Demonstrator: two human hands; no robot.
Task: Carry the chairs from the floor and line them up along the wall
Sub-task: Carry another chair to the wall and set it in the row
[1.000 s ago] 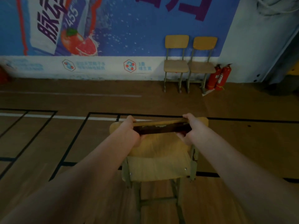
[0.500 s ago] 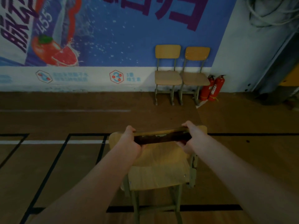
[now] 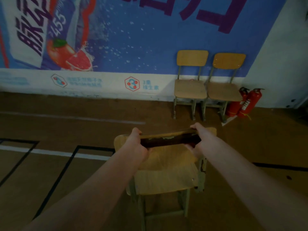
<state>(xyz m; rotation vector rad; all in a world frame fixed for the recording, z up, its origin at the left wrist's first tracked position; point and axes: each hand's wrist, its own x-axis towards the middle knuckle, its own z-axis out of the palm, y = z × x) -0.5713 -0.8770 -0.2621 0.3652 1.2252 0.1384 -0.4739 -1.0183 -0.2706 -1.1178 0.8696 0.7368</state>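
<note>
I hold a wooden chair [image 3: 166,174] with a green metal frame out in front of me. My left hand [image 3: 135,145] grips the left end of its backrest top edge, and my right hand [image 3: 202,139] grips the right end. Its seat and legs hang below my arms above the floor. Two matching chairs stand side by side against the wall ahead to the right: the left one [image 3: 190,88] and the right one [image 3: 224,91].
Two red fire extinguishers [image 3: 245,103] stand in the corner just right of the chairs. The blue advertising wall [image 3: 133,47] runs across the back. Black and white court lines [image 3: 55,153] mark the wooden floor; open floor lies left of the standing chairs.
The wall and the two standing chairs have come closer and larger in view as I carry the chair forward. My grip on the backrest is unchanged.
</note>
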